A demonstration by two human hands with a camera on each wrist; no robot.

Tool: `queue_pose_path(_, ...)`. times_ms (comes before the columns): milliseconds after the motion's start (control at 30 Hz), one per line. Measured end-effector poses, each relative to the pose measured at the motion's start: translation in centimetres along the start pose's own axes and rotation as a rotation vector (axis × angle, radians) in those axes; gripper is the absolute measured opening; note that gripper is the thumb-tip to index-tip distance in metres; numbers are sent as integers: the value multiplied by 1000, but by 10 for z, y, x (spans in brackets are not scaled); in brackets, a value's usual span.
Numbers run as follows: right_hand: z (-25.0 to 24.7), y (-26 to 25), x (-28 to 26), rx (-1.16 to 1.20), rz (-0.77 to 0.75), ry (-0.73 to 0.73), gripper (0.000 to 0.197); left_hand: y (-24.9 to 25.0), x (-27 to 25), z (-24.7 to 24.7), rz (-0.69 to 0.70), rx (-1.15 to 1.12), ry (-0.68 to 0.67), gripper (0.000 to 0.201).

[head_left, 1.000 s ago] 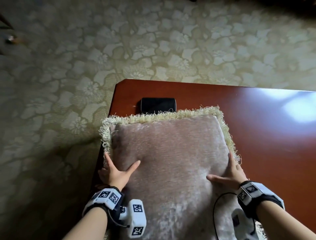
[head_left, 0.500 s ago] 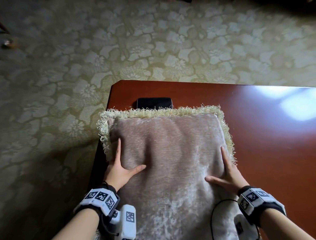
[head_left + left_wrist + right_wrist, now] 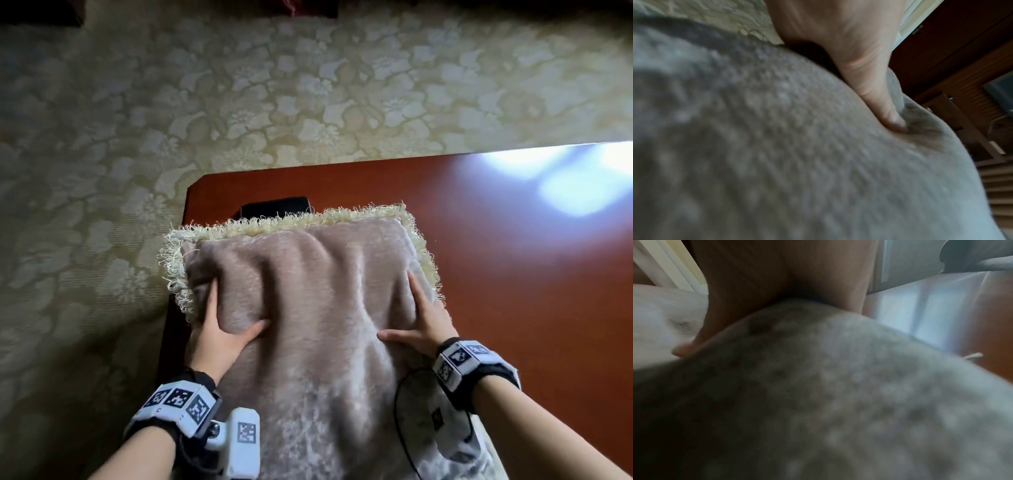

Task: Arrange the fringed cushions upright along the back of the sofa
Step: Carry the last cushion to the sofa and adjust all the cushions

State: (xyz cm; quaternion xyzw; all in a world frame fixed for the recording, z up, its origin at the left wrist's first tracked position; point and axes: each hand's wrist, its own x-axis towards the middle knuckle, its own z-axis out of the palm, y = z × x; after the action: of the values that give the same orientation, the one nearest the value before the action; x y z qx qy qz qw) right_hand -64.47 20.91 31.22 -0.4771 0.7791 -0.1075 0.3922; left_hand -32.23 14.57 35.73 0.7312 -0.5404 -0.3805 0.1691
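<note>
- Fringed cushion (image 3: pixel 308 308) lies on the red-brown table (image 3: pixel 513 308), near the table's left end, its left edge hanging just past that end; sofa not in shot, so the goal spot can't be seen.
- Left hand (image 3: pixel 219 332) on the cushion's left side: thumb dug into the top face, fingers wrapped over the edge & out of sight. The left wrist view confirms the thumb sunk into the plush. That's a pinch grip, fabric bunched between thumb & fingers.
- Right hand (image 3: pixel 424 325) mirrors it on the right side: thumb splayed across the top, fingers running along the side by the fringe. Looks clamped on, though the right wrist view is too blurred to show the fingertips.
- Creases fan from both thumbs toward the far edge, so the stuffing is being squeezed.
- Judgement: this is the pick-up. To do it well, lift w/ both hands level so the cushion doesn't sag or twist, & grab the body, not the fringe, which would likely snag or pull.
- Dark phone-like object (image 3: pixel 274 205) sits just beyond the far fringe, partly tucked under it. Best to lift straight up first, not drag forward, or it could get shoved off the table onto the patterned carpet (image 3: pixel 239 102).
- Cable by the right wrist drapes on the cushion; worth keeping clear.
</note>
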Motion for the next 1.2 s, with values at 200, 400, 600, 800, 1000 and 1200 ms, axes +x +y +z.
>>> queue_pose_path(200,-59,5,-40,83,-62,208,128,78,-12,3,180,-46,-16,110)
queue_pose_path(400,-175,75,-112,139,-30,499,139,195,-65,40,375,-100,-128,113)
queue_pose_path(600,-285,179,-240,173,107,776,128,323,-167,118,582,-29,-262,110)
queue_pose_path(800,-339,280,-393,215,420,997,141,423,-288,229,798,39,-489,111)
queue_pose_path(1000,-349,357,-529,364,685,1211,139,497,-418,339,1095,70,-773,115)
queue_pose_path(1200,-329,436,-621,344,920,1421,140,544,-547,469,1354,53,-1080,122)
